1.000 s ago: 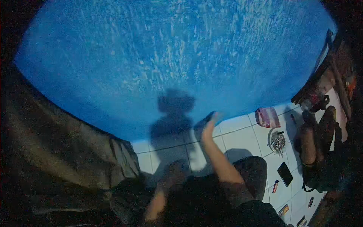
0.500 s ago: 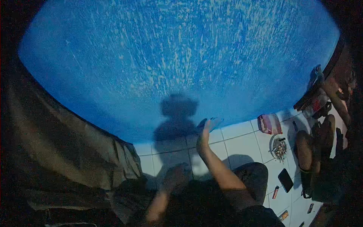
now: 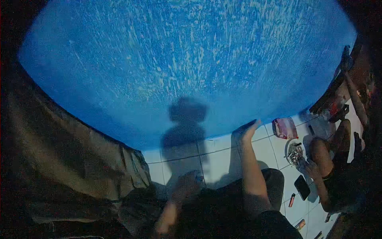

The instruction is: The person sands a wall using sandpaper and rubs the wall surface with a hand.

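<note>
My right hand (image 3: 250,131) is stretched forward over the white tiles, close to the foot of the blue wall. Its fingers look extended, and I see nothing held in them. To its right lies a pink and clear plastic bag (image 3: 285,128), apart from the hand. Low in front of my body, my left hand (image 3: 186,186) is in deep shadow. A small bluish spot shows by its fingertips, too dim to name. Whether that hand is closed around something does not show.
A round ashtray (image 3: 294,153) full of cigarette butts has another person's hand (image 3: 312,169) beside it. Nearer me lie a black phone (image 3: 302,187) and a red lighter (image 3: 292,200). Dark fabric (image 3: 71,147) hangs along the left. The blue wall (image 3: 191,59) rises ahead.
My right hand has moved right, toward the plastic bag, and its arm is straighter. The other person's hand has come to the ashtray, and another raised hand at far right has shifted upward.
</note>
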The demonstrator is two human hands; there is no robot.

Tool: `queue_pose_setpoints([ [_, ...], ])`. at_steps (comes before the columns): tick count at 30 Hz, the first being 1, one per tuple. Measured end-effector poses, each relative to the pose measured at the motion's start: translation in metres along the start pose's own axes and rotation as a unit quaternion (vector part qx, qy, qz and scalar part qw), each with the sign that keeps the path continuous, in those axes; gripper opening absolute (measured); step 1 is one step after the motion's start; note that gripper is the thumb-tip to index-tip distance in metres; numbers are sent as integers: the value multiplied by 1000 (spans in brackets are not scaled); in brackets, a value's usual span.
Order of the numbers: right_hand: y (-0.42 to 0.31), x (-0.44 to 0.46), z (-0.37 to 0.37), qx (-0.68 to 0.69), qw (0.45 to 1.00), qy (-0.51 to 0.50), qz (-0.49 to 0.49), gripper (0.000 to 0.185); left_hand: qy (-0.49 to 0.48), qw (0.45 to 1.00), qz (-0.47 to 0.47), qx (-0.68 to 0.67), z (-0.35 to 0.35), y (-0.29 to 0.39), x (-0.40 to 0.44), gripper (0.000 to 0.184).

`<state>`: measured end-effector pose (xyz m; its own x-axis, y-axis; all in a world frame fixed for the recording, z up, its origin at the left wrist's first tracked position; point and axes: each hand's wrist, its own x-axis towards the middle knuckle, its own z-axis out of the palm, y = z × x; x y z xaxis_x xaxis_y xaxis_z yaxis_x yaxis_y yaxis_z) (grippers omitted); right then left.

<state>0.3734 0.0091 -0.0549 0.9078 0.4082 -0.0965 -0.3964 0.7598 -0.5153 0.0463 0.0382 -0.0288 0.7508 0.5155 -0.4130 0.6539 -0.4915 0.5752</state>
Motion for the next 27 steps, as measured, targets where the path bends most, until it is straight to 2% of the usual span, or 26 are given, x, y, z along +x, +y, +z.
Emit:
queue_pose_setpoints([
  [1, 3, -4, 4, -14, 1000, 17, -5, 87, 15, 1000, 22, -2, 7, -8, 0, 53],
  [4, 36, -30, 18, -40, 996, -14, 76, 90, 63, 994, 90, -9, 25, -24, -1, 57],
  [6, 86, -33, -8, -185, 982, 25, 36, 93, 47, 997, 63, 3, 29, -22, 0, 57],
  [8, 90, -39, 1, -220, 973, 54, 38, 96, 31, 999, 40, 18, 31, -20, 4, 57],
  [10, 56, -57, 50, -144, 983, 76, 87, 98, 15, 999, 13, 39, 23, -18, 2, 58],
  [11, 76, -35, 26, -162, 976, 122, 77, 91, -14, 998, 34, 49, 16, -16, 1, 58],
  [14, 40, -45, 45, -88, 988, 93, 85, 86, -57, 994, 68, 60, -11, 0, -4, 56],
  [17, 16, -36, 38, -60, 997, 31, 25, 83, -36, 998, 32, 43, 5, -4, 3, 56],
  [20, 13, -46, 42, -73, 996, 32, 49, 83, -25, 999, 17, 41, 14, -10, 6, 56],
  [24, 61, -58, 26, -276, 954, 101, 58, 88, -19, 999, 12, 41, 19, -14, 4, 57],
  [26, 42, -66, 53, -199, 971, 89, 98, 91, -23, 999, 9, 43, 16, -12, 5, 57],
  [27, 48, -61, 47, -224, 968, 83, 79, 91, -26, 999, 8, 45, 14, -10, 5, 57],
])
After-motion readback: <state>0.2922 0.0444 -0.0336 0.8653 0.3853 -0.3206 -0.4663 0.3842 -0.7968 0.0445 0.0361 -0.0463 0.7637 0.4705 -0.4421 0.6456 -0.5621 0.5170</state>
